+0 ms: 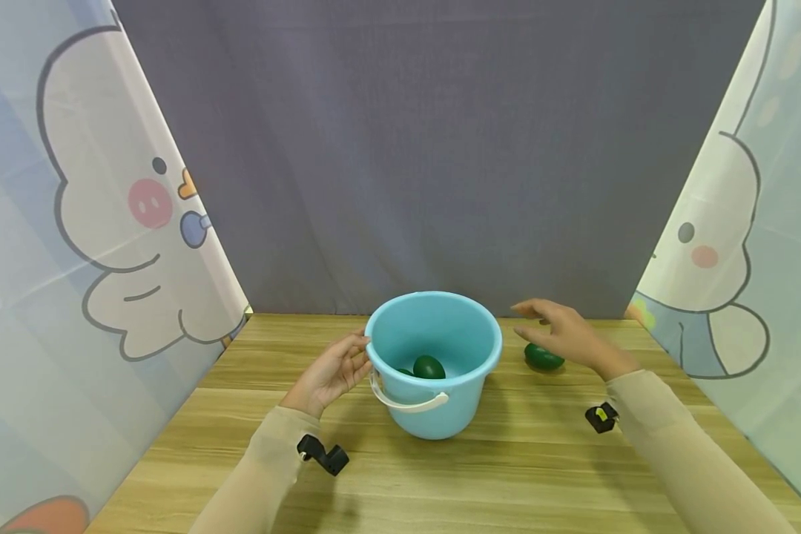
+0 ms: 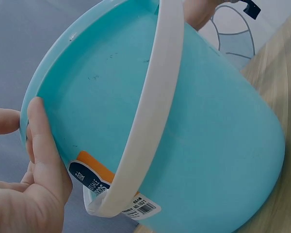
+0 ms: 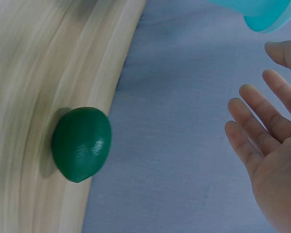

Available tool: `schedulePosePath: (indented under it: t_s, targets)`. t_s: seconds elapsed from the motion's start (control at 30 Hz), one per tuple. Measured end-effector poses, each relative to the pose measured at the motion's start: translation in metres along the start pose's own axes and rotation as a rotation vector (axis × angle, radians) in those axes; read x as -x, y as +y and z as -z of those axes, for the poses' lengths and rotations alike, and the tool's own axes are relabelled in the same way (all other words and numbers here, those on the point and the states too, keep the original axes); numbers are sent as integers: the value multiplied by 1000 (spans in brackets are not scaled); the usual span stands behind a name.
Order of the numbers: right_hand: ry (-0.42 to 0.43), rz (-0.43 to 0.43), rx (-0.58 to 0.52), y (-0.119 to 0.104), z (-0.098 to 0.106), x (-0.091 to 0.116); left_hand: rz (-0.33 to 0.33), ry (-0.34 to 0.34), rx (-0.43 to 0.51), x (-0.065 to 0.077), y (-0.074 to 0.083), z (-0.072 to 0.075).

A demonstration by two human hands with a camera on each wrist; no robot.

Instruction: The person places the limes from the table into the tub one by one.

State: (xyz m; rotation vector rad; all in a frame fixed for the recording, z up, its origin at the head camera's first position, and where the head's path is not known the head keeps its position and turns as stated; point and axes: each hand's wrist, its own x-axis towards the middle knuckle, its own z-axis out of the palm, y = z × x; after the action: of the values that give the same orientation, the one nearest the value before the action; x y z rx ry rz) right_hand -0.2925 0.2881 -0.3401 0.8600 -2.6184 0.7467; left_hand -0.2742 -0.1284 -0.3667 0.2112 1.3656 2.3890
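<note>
A light blue bucket (image 1: 470, 397) stands upright on the table, its white handle (image 1: 414, 406) hanging down at the front. My left hand (image 1: 337, 371) is at the bucket's left rim; in the left wrist view the rim runs between its fingers. Inside lies a glossy dark green avocado-like fruit (image 1: 429, 367), with part of a second one beside it, mostly hidden by the front wall. To the right of the bucket, another green fruit (image 3: 81, 144) rests on the table. Above it hovers my right hand (image 1: 561, 334), fingers spread and holding nothing.
The wooden table (image 1: 400, 497) reaches back to a grey curtain (image 1: 440, 163). Printed cartoon curtains hang at the left and right sides. A label (image 2: 94, 174) is stuck to the bucket near its handle joint. Each wrist carries a small black mount.
</note>
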Motion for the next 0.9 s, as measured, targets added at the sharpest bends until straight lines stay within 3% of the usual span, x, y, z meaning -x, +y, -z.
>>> schedulePosePath:
  t_s: [0.5, 0.9]
  targets:
    - [-44, -120, -38, 29, -12, 12, 4, 4, 4, 1, 0, 0]
    - [-49, -156, -34, 48, -21, 22, -3, -9, 11, 0, -1, 1]
